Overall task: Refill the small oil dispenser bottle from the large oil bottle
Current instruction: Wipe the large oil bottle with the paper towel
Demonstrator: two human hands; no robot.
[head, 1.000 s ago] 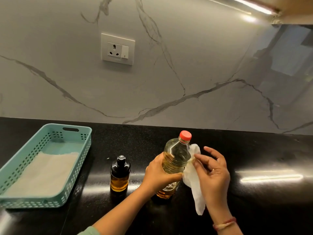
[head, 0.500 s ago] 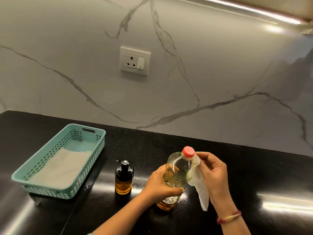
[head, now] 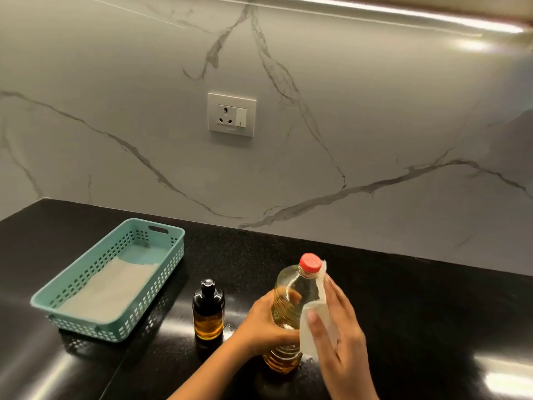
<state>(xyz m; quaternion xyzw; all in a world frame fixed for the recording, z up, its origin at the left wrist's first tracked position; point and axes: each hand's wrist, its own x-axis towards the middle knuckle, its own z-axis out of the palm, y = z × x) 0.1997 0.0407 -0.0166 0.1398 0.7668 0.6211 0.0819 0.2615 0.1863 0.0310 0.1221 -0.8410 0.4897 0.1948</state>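
Note:
The large clear oil bottle (head: 288, 304) with a red cap stands slightly tilted on the black counter, partly filled with golden oil. My left hand (head: 259, 327) grips its middle from the left. My right hand (head: 337, 336) presses a white tissue (head: 314, 321) flat against the bottle's right side, below the cap. The small amber dispenser bottle (head: 208, 311) with a black pump top stands upright just left of my left hand, apart from it, and holds oil in its lower part.
A teal perforated basket (head: 121, 249) with a white paper lining sits at the left on the black counter (head: 418, 313). A marble backsplash with a wall socket (head: 231, 114) rises behind. Bright light reflections lie at the counter's right.
My right hand has slid the tissue down from the bottle's neck onto its right side. The view has shifted left and down. The left hand keeps its grip.

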